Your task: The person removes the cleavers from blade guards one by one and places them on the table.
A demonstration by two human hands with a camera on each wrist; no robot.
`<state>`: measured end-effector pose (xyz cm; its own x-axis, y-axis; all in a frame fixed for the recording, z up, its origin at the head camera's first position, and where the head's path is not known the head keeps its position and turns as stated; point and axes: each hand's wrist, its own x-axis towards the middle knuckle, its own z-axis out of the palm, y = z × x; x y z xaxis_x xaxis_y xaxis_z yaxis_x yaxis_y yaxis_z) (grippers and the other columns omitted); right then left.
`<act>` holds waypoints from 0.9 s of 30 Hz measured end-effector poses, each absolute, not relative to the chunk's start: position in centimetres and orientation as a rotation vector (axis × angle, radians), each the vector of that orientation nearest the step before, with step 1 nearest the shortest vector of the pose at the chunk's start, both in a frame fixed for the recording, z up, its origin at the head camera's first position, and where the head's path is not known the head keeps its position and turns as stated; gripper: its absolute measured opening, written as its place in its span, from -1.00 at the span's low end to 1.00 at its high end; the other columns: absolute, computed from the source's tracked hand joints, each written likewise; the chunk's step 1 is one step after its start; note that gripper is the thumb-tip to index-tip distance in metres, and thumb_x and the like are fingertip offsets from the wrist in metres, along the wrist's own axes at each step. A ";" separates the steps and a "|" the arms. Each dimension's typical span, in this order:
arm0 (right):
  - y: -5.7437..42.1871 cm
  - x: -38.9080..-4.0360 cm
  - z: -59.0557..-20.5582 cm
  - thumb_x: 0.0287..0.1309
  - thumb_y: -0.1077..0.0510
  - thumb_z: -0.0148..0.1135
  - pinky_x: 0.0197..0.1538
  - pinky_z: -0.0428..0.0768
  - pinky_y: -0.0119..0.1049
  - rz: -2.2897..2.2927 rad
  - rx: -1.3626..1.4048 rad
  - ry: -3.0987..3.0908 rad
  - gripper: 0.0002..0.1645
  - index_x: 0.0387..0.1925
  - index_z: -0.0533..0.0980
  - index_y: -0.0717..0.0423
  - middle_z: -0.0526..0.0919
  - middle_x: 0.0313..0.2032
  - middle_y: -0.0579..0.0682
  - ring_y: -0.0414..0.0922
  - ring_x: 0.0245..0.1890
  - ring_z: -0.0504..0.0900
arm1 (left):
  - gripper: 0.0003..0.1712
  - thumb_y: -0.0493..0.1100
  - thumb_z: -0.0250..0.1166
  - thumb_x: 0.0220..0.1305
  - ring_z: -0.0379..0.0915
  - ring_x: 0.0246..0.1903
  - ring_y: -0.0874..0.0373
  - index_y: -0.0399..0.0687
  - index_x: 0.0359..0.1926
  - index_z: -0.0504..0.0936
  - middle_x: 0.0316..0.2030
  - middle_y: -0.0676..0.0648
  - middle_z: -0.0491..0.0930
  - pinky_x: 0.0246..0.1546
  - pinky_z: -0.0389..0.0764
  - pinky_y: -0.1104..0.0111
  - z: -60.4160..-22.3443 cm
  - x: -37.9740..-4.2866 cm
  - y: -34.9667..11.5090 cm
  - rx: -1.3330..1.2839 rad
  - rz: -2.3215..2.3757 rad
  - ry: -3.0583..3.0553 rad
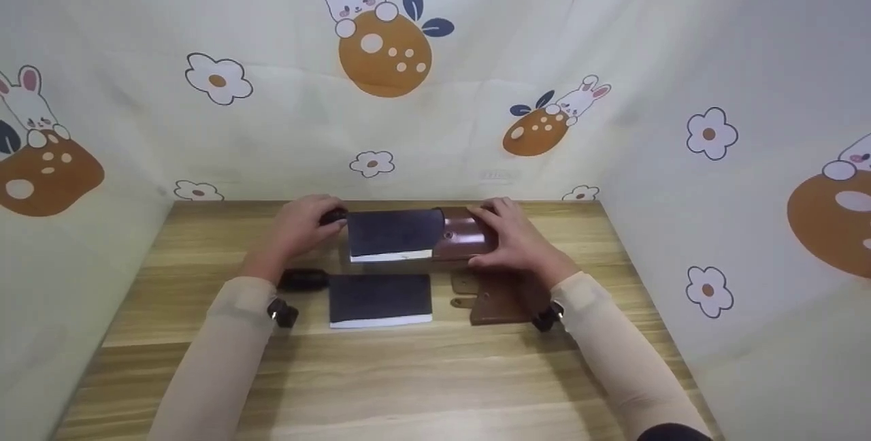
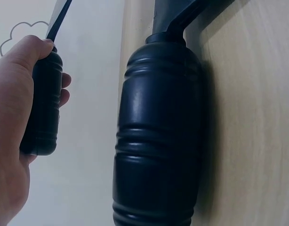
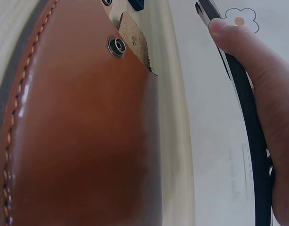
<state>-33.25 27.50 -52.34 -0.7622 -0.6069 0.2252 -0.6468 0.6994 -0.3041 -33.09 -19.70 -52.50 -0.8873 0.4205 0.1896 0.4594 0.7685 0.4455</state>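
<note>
My left hand (image 1: 299,226) grips the black ridged handle (image 2: 46,103) of a cleaver (image 1: 395,233), its thumb lying near the neck. The dark blade with its bright cutting edge points right, and its far end overlaps the mouth of a brown leather sheath (image 1: 463,243). My right hand (image 1: 517,240) holds that sheath from its right side, thumb along the near edge. A second cleaver (image 1: 380,298) lies in front on the table, its black handle (image 2: 158,117) to the left. Under my right wrist lies another brown sheath (image 3: 88,132), with a metal snap and strap tabs.
The wood-grain table (image 1: 422,380) runs back to a wall hung with pale cloth (image 1: 286,128) printed with rabbits and flowers. More cloth borders the table at left and right. Small black devices (image 1: 282,313) are worn on both wrists.
</note>
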 end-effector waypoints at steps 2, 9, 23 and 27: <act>27.5 -33.2 -52.3 -0.17 -0.49 0.74 0.36 0.46 0.12 0.566 1.034 -2.790 0.35 0.61 0.45 -0.09 0.45 0.37 0.07 0.09 0.35 0.36 | -0.66 -0.04 0.44 0.52 0.67 0.08 -0.19 -0.04 0.19 0.73 0.06 -0.17 0.76 0.19 0.63 -0.18 -52.4 -33.1 -19.7 -0.722 -0.746 -2.878; 27.6 -33.3 -52.4 -0.16 -0.51 0.72 0.36 0.47 0.15 0.569 1.053 -2.774 0.34 0.61 0.45 -0.08 0.47 0.37 0.11 0.13 0.35 0.38 | -0.65 -0.05 0.45 0.51 0.68 0.08 -0.21 -0.08 0.19 0.73 0.05 -0.19 0.76 0.19 0.64 -0.18 -52.5 -33.0 -20.0 -0.737 -0.727 -2.869; 27.9 -33.2 -52.2 -0.14 -0.50 0.72 0.37 0.49 0.14 0.579 1.035 -2.791 0.35 0.63 0.43 -0.11 0.44 0.41 0.10 0.11 0.38 0.36 | -0.63 -0.03 0.46 0.50 0.68 0.07 -0.20 -0.04 0.21 0.73 0.05 -0.17 0.76 0.19 0.64 -0.18 -52.4 -32.9 -20.4 -0.720 -0.738 -2.877; 28.0 -33.1 -52.3 -0.15 -0.44 0.77 0.37 0.49 0.15 0.596 1.019 -2.792 0.34 0.63 0.43 -0.12 0.43 0.42 0.08 0.09 0.39 0.35 | -0.64 -0.04 0.47 0.50 0.67 0.10 -0.21 -0.04 0.21 0.73 0.08 -0.17 0.76 0.21 0.63 -0.18 -52.4 -32.9 -20.7 -0.714 -0.751 -2.879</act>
<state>-33.09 27.97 -52.31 -0.7686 -0.5956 0.2334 -0.6390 0.6976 -0.3241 -32.88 -20.65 -52.41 -0.8880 0.4183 0.1908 0.4582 0.7710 0.4423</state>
